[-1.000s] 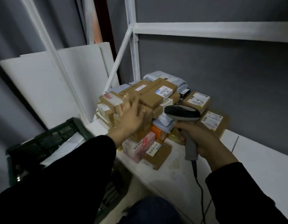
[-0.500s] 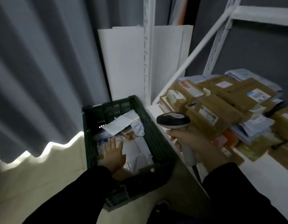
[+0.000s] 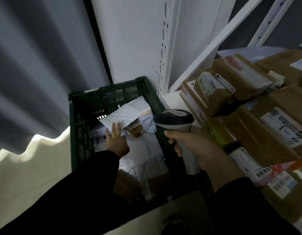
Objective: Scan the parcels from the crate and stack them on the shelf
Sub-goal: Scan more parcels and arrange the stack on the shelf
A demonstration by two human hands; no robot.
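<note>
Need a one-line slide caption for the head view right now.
Left hand reaches into the green crate of mailers while right hand grips the scanner beside boxes stacked on the shelf.

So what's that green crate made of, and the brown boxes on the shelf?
The green crate looks like hard plastic, slightly glossy: its walls are moulded with rows of slots. The brown boxes look like matt cardboard, with folded edges and paper labels stuck on.

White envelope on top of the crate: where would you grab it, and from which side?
Probably its near edge, from above on the person's side: the white envelope lies flattish atop the other parcels in the green crate, that edge uncovered, by the left hand's straight fingers.
</note>
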